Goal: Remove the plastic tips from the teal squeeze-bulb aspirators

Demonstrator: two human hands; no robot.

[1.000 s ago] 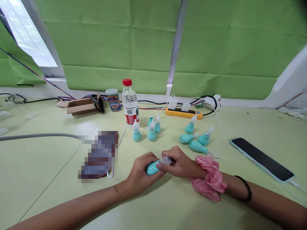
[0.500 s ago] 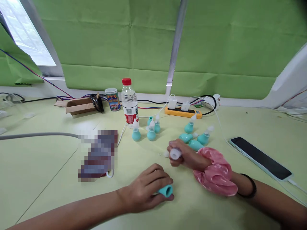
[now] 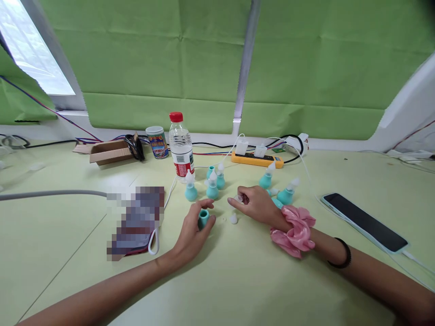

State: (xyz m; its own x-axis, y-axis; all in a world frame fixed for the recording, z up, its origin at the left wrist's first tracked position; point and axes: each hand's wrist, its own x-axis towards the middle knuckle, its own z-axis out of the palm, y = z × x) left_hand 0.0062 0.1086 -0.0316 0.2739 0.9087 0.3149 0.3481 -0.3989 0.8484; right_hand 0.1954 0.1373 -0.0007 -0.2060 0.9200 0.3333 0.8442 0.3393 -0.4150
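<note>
While we are cupping an open-necked teal bulb (image 3: 203,220), mouth up, in our left hand (image 3: 190,227), we are pinching a clear piece (image 3: 239,198) in our right hand (image 3: 258,204); a small white tip (image 3: 233,219) is lying on the pale table (image 3: 238,280) between them.

- Person's left forearm (image 3: 142,274): angled forward and inward.
- Left hand (image 3: 190,228): thumb and index finger parted, tips directed toward the right hand (image 3: 260,206).
- Right forearm (image 3: 380,269): angled inward, mirrored.
- Right hand: fingers curled, thumb extended leftward.
</note>
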